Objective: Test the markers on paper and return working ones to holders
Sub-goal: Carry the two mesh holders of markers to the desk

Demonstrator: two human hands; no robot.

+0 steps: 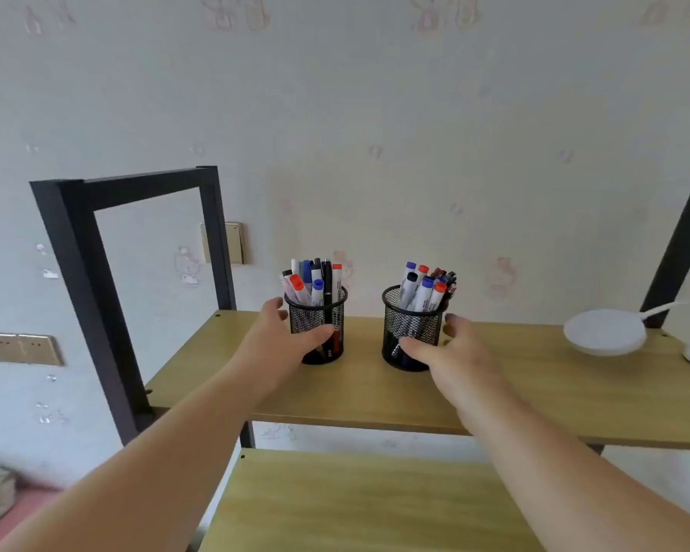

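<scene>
Two black mesh holders stand side by side on the upper wooden shelf, each packed with several markers with red, blue and black caps. My left hand wraps the left holder: the thumb lies across its front and the fingers curve round its left side. My right hand wraps the right holder the same way, with the thumb on the front mesh and the fingers at its right side. Both holders stand upright on the shelf. No paper is in view.
A white desk lamp with a round base sits at the shelf's right end. A black metal frame rises at the left and another post at the far right. A lower wooden shelf lies below. The wall is close behind.
</scene>
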